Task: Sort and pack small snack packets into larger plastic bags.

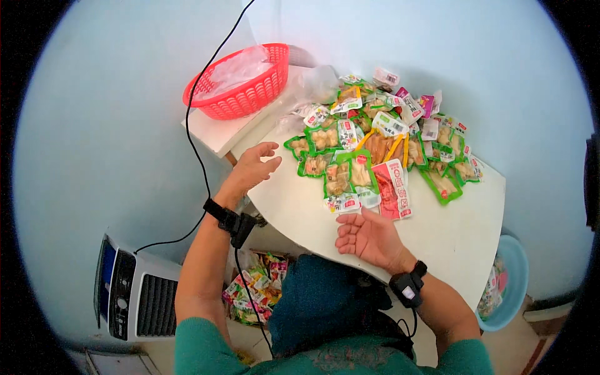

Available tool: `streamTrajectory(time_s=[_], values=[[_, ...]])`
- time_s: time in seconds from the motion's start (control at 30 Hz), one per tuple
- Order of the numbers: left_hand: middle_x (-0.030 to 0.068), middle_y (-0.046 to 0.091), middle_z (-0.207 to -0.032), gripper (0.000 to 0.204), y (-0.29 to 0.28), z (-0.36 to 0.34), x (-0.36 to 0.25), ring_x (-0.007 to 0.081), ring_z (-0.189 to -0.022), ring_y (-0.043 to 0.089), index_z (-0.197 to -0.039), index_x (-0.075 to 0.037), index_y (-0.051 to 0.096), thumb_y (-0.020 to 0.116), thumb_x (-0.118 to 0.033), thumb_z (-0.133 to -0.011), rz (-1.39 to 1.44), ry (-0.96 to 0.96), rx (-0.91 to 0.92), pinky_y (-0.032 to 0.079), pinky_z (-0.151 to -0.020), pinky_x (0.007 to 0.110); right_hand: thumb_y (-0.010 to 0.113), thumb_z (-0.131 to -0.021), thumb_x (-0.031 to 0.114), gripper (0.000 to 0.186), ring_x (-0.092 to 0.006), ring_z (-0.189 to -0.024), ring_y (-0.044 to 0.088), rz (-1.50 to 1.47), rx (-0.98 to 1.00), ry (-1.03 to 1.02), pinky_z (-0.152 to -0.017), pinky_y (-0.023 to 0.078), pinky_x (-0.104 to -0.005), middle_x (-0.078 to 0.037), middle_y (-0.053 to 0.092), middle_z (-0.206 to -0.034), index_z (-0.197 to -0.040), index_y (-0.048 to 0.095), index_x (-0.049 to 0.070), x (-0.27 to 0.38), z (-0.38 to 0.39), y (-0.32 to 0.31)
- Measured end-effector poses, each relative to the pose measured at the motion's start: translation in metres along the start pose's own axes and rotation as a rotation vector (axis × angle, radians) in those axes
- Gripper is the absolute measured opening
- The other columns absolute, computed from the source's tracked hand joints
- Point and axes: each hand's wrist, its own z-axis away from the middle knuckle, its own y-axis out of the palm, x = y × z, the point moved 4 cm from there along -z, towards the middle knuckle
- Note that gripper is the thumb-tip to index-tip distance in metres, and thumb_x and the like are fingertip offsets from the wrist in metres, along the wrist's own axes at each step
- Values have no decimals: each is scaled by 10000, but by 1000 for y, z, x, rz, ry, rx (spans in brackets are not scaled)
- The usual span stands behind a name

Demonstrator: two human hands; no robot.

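My left hand (252, 167) hovers at the left edge of the white table (284, 197), thumb and fingers apart, holding nothing. My right hand (370, 239) is turned palm up near the table's front edge, its fingers loosely curled with nothing in them. Just beyond it lies a red and white snack packet (392, 190). A heap of sealed food packets covers the back of the table. Among them are a green-edged packet of pale pieces (361, 170), another green-edged packet (324, 139) nearer my left hand, and a yellow-edged packet of brown strips (380, 148).
A red plastic basket (240, 100) holding a clear bag stands at the back left. On the floor are a box of colourful packets (256, 287), a white air cooler (140, 294) and a light blue tub (514, 281) with packets inside. A black cable (190, 134) hangs at the left.
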Motion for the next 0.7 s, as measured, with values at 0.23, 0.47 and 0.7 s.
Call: streamTrajectory(time_s=[0.23,0.47,0.7], values=[[196,546,-1276,543,-2,-56,8,254,-1022,601,-1285,-15,518,663,-234,-810,-211,130,-109,494,-848,346,402,-995,327,441,-328,-951,641,62,55,35,-875,515,-436,-163,621,-1000,-1195,516,-48,0,-5,2],[222,496,-1340,359,16,-120,3,360,-1253,465,-1077,4,634,670,-166,-764,-509,374,-211,381,-1041,388,430,-990,312,438,-317,-980,633,65,98,67,-897,502,-444,-161,616,-1024,-1222,507,-51,2,-3,-3],[180,635,-1030,149,28,-131,17,355,-992,594,-851,-28,700,658,-153,-782,-790,391,-353,483,-839,438,433,-975,338,461,-313,-972,629,101,96,38,-893,493,-429,-175,614,-1028,-1200,514,-57,-2,-3,1]])
